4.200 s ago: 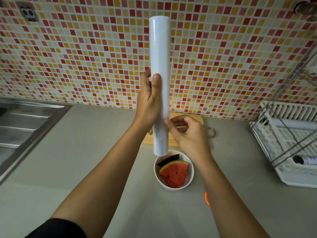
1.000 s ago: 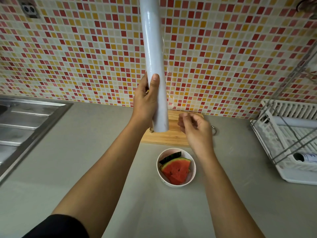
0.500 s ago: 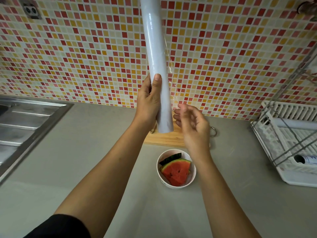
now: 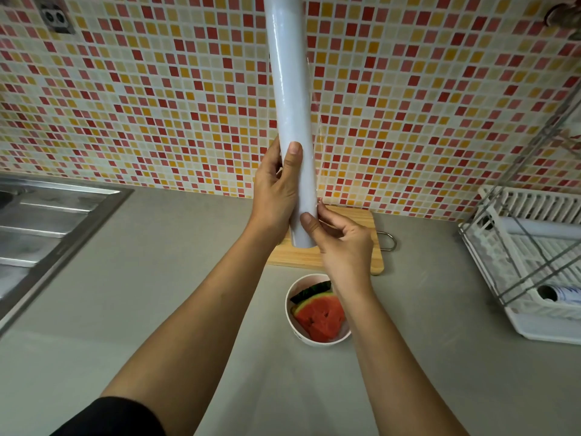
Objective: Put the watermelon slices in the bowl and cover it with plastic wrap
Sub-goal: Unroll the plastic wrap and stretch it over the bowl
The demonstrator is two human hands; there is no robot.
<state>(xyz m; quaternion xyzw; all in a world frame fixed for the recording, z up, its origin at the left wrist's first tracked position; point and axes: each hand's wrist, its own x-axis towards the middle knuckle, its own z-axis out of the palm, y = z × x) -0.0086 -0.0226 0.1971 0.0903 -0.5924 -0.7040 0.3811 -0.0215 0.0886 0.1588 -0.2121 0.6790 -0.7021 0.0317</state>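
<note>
Small red, orange and cream tiles cover the far wall (image 4: 157, 105), and a grey table (image 4: 157, 294) runs along its foot. A steel sink (image 4: 47, 221) is set into the table at the far left, and a white dish rack (image 4: 534, 262) stands at the right edge.

From the head view, the left hand (image 4: 273, 190) holds a roll of plastic wrap (image 4: 290, 89) upright in front of the wall. Its grip is closed round the lower part of the roll, with the thumb lying up the near face. The top of the roll runs out of the picture.

The right hand (image 4: 342, 240) is at the bottom right of the roll. Its thumb and forefinger pinch the loose edge of the clear film (image 4: 317, 127), which stands slightly off the right side of the roll.

A wooden cutting board (image 4: 361, 221) lies on the table against the wall, behind both hands. Just near of it stands a white bowl (image 4: 317, 343), below the right wrist. The watermelon slices (image 4: 320, 316) sit inside the bowl, red flesh up and dark rind toward the far side, and the bowl is uncovered.
</note>
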